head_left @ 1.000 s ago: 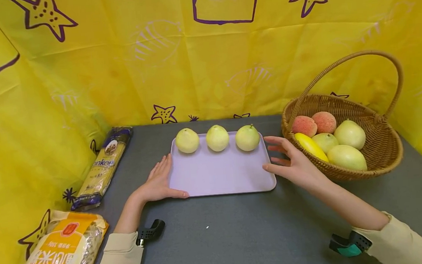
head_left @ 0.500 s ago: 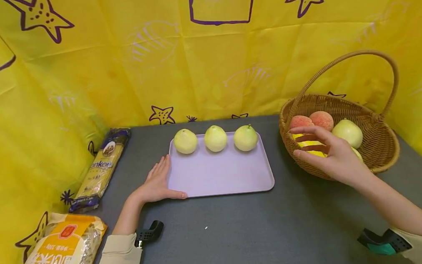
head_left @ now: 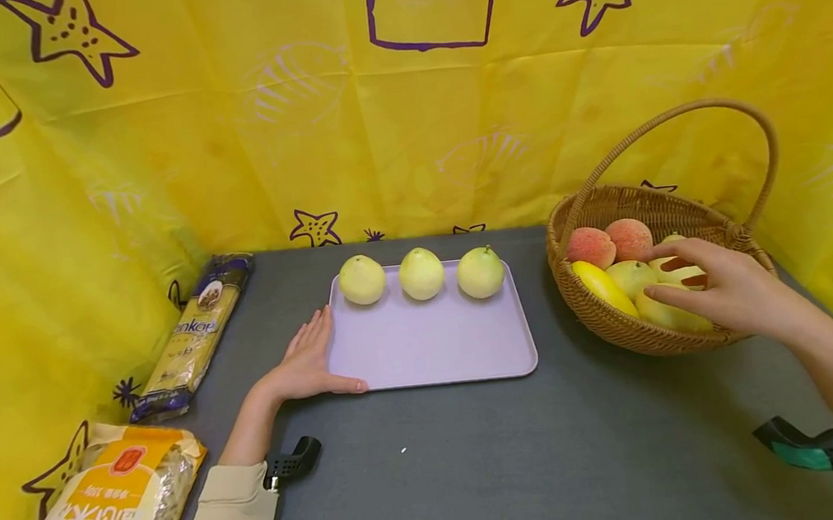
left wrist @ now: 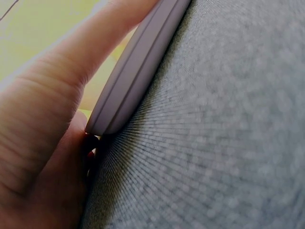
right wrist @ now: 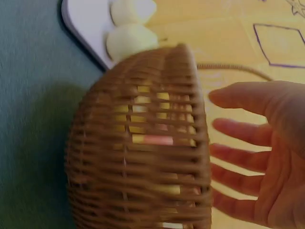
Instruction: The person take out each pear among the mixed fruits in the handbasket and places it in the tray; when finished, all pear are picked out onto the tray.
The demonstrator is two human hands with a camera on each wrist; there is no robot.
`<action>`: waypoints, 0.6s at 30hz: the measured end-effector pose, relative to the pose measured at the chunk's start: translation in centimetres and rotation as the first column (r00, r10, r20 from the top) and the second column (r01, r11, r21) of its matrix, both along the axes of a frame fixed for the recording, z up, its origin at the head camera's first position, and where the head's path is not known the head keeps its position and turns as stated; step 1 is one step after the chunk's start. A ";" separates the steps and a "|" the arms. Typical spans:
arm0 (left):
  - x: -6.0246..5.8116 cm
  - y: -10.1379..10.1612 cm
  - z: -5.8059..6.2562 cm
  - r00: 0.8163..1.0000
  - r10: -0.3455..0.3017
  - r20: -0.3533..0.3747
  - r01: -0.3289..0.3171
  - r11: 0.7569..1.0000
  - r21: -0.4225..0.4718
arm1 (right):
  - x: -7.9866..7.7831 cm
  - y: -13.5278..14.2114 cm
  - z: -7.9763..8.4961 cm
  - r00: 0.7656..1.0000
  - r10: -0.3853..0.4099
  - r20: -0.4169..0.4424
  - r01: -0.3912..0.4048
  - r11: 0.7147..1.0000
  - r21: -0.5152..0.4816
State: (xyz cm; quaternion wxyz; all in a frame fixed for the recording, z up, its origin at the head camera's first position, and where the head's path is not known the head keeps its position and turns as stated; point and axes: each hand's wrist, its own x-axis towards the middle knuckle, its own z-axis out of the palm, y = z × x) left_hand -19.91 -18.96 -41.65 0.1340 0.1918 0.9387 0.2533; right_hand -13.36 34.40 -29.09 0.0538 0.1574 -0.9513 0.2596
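My left hand [head_left: 307, 364] lies at the left end of a lilac tray [head_left: 431, 341], fingers straight along its side and thumb at the front corner. In the left wrist view the thumb [left wrist: 62, 90] overlaps the tray's rim [left wrist: 131, 76]. Three pale green pears [head_left: 421, 274] stand in a row along the tray's far edge. On the right, my right hand [head_left: 738, 281] hovers over a wicker basket [head_left: 662, 344], fingers spread and slightly bent, holding nothing. Under its fingertips sit several pale green fruits [head_left: 629, 276], beside a yellow oblong fruit [head_left: 603, 289] and two peaches [head_left: 630, 238].
The basket's tall handle [head_left: 700, 105] arches behind the right hand. Along the left side lie a pack of noodles [head_left: 196, 333] and an orange bag of rice noodles [head_left: 104, 514]. A yellow patterned cloth [head_left: 406, 145] hangs behind the grey table [head_left: 450, 472].
My right hand has moved from the tray's right edge rightward to above the basket's fruit. The left hand has stayed at the tray. The head view has shifted slightly.
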 end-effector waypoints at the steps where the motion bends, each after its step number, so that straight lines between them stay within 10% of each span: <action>1: 0.0 0.0 0.0 1.000 0.000 -0.003 0.000 1.000 -0.001 | -0.1 0.3 -0.1 1.000 0.017 0.004 -0.017 1.000 0.017; 18: 0.0 0.0 -0.2 1.000 -0.001 -0.007 0.001 1.000 0.004 | -2.7 2.9 -1.0 0.946 0.047 0.320 -0.150 0.941 0.304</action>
